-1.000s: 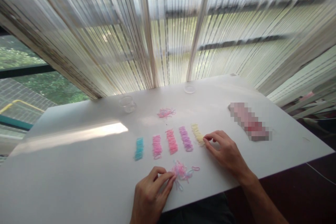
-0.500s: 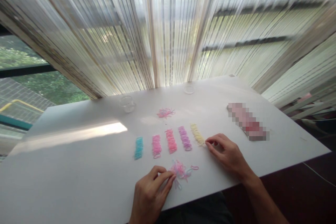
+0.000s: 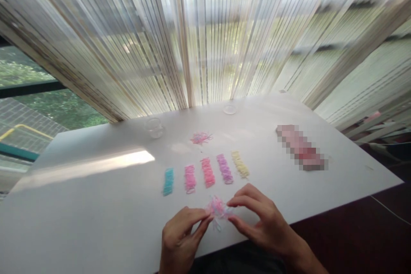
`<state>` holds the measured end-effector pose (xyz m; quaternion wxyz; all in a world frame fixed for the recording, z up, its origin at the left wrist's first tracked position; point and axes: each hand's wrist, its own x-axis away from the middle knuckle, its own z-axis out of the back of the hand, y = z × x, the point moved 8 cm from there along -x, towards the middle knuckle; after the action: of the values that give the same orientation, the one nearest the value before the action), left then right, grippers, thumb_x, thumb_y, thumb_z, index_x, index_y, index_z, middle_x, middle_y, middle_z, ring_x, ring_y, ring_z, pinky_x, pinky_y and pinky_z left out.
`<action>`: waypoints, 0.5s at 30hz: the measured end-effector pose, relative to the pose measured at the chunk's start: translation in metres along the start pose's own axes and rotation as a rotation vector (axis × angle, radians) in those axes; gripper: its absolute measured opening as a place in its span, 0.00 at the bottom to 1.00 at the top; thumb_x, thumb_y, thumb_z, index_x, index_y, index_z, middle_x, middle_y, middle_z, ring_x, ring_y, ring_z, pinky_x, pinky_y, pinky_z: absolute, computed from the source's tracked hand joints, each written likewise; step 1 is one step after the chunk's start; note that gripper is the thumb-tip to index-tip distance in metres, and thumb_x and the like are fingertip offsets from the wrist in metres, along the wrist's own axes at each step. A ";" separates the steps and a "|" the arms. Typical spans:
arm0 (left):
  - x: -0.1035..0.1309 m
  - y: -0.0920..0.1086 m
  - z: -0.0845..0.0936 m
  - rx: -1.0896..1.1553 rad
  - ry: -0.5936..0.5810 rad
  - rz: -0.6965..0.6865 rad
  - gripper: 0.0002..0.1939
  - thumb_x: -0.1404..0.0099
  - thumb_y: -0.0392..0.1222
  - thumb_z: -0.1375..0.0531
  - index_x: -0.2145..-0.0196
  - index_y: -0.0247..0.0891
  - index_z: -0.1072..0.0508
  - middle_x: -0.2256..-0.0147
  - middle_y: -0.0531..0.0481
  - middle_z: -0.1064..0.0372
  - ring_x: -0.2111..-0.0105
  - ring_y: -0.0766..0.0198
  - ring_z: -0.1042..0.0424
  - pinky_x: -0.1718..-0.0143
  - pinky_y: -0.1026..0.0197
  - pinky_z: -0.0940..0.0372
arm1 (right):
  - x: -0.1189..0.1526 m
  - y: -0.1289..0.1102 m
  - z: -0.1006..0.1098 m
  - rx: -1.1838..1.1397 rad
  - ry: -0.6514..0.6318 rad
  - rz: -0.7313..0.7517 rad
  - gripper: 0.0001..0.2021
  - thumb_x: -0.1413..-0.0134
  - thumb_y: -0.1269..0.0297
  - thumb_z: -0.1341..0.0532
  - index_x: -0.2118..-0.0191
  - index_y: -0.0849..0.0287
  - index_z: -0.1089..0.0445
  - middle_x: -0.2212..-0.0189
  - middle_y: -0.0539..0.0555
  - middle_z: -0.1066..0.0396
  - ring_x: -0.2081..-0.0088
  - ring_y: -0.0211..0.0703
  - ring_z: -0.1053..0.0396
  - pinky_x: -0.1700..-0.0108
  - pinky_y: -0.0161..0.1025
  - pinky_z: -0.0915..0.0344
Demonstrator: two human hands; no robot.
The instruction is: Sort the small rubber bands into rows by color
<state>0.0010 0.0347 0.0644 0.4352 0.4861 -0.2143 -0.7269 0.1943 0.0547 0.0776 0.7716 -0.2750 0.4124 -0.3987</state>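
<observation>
A mixed pile of small pastel bands [image 3: 217,206] lies near the table's front edge. My left hand [image 3: 184,233] is pinched at the pile's left side; what its fingertips hold is too small to make out. At the pile's right side, my right hand [image 3: 260,218] has thumb and index finger apart. Beyond them lie sorted strips of bands: blue [image 3: 168,182], pink [image 3: 190,179], coral [image 3: 208,172], purple [image 3: 224,168] and yellow [image 3: 240,164].
Farther back on the white table [image 3: 96,205] is a second mixed pile [image 3: 201,138]. A clear cup [image 3: 154,128] and a clear round lid [image 3: 230,110] stand near the curtain [image 3: 205,43]. A blurred pink packet [image 3: 300,147] lies at the right.
My right hand has moved from the yellow strip down and left to the front pile, and its fingers have opened. My left hand remains at the pile.
</observation>
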 end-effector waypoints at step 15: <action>0.002 -0.004 -0.004 -0.012 0.012 0.043 0.07 0.33 0.32 0.33 0.58 0.41 0.20 0.65 0.51 0.19 0.69 0.66 0.20 0.70 0.70 0.26 | -0.007 -0.004 -0.018 -0.027 0.019 0.056 0.05 0.36 0.72 0.35 0.57 0.56 0.24 0.67 0.53 0.26 0.64 0.42 0.27 0.62 0.36 0.28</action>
<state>0.0023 0.0358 0.0591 0.4548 0.4833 -0.2177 -0.7156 0.1747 0.0565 0.0740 0.7746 -0.2701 0.4327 -0.3738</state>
